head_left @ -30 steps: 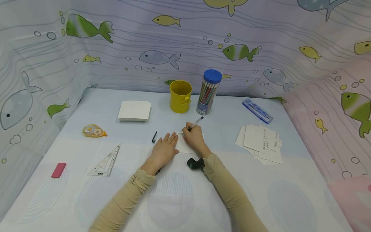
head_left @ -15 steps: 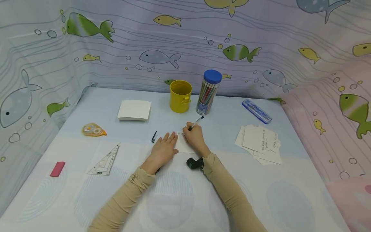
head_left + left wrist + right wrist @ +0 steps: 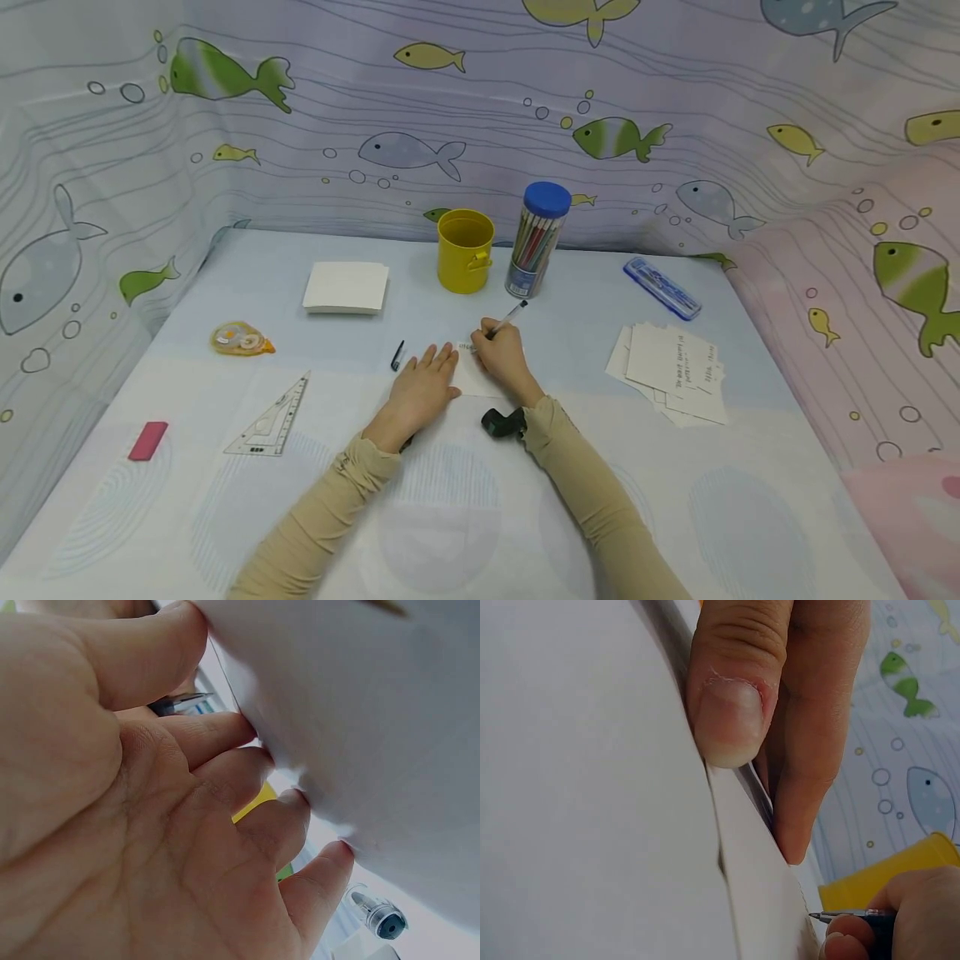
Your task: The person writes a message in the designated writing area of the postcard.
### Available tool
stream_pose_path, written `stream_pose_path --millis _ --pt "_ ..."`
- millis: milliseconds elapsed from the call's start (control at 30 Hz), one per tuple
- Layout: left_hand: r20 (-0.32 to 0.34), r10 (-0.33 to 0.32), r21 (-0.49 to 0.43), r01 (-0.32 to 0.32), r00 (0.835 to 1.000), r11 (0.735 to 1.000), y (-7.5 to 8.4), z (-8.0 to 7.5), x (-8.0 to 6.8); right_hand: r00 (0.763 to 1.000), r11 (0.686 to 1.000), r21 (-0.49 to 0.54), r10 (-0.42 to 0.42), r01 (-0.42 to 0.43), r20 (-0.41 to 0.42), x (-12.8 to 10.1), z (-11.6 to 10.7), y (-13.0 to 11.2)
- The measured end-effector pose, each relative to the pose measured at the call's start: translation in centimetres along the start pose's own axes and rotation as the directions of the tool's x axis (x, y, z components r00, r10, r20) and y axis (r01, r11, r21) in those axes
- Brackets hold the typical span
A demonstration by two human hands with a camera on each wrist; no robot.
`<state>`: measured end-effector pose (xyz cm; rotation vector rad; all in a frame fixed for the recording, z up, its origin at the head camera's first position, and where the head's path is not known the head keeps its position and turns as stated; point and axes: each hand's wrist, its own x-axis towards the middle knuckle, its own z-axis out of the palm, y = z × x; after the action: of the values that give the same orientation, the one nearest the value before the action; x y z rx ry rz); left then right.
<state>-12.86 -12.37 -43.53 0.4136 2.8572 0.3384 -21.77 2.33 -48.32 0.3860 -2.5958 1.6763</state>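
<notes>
On card (image 3: 480, 377), right hand (image 3: 504, 357) pens apparently illegible writing

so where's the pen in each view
Head view: the pen is at centre, gripped by the right hand, its tip on the white card.
Left wrist view: only a dark sliver that may be the pen shows between the fingers; uncertain.
Right wrist view: its tip is at the bottom right edge.
Shared landmark: the yellow cup.
</notes>
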Motion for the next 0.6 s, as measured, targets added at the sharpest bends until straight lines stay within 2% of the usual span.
stream_pose_path --millis 233,467,600 --pt "0.001 0.000 0.004 0.000 1.000 1.000 -0.14 0.09 0.11 1.000 1.000 -0.013 0.016 -0.016 0.012 0.01 0.04 -0.33" --pt "-0.004 0.003 0.008 -0.003 1.000 1.000 -0.13 0.14 0.13 1.000 0.997 -0.072 -0.017 0.017 -0.003 0.16 -0.17 -0.56" --pt "-0.009 0.004 0.002 -0.004 1.000 1.000 -0.03 0.09 0.03 1.000 0.999 -0.047 -0.005 0.005 -0.004 0.12 -0.21 -0.51"
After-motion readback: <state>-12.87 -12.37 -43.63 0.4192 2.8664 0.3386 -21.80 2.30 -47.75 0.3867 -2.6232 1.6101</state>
